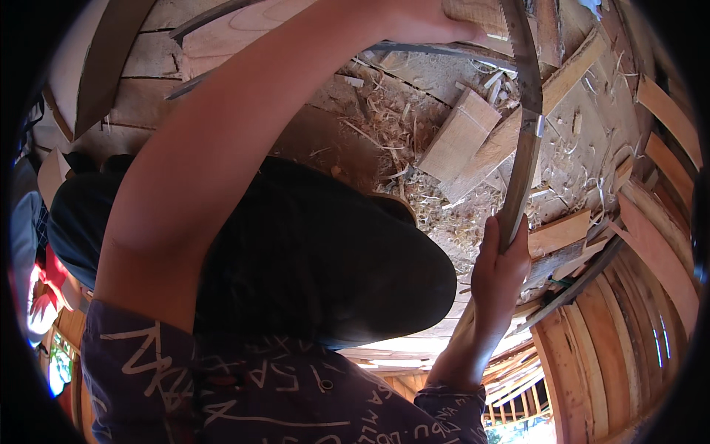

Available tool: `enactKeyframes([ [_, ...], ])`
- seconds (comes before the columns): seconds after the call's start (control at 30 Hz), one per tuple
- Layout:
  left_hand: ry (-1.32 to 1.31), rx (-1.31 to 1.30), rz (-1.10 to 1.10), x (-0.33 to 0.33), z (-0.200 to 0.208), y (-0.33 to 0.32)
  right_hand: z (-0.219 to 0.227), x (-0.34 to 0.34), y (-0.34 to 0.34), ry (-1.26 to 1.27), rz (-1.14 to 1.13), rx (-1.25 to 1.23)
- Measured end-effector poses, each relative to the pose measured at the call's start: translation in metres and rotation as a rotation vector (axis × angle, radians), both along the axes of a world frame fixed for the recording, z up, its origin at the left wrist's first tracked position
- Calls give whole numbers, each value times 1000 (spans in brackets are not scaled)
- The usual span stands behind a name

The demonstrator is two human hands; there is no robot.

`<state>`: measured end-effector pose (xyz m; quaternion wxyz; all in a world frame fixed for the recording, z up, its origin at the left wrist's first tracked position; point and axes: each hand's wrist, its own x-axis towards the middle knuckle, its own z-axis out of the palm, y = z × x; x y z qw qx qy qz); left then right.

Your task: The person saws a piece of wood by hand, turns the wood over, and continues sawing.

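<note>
A handsaw (523,148) with a long wooden handle and a toothed, slightly curved blade stands nearly upright in the picture. My right hand (503,266) is wrapped round the lower part of its handle. At the top, the blade crosses the end of a pale wooden board (479,13). My left hand (425,21) grips that board just left of the blade, with its thumb along the near edge. The top rim of the picture cuts off part of this hand. Beneath the board runs a dark, thin edge.
Wood shavings (399,148) and small offcuts litter the plank floor. A short wood block (460,135) lies against a long timber strip (510,137) below the blade. My dark-clothed knee (347,251) is close by. Curved planks (658,237) rise at the right.
</note>
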<state>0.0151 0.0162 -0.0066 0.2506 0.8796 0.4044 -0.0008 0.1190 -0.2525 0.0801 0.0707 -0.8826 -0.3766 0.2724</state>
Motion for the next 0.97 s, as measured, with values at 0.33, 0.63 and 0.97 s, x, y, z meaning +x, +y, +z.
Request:
enactKeyframes([
  [0.33,-161,234,-58,-5,-19,-11,-11,1,25,30,-14,37],
  [0.63,-201,183,-31,-6,-13,-9,-16,1,47,33,-10,28],
  [0.97,-103,16,-60,-3,-4,-6,-27,9,38,33,-27,38],
])
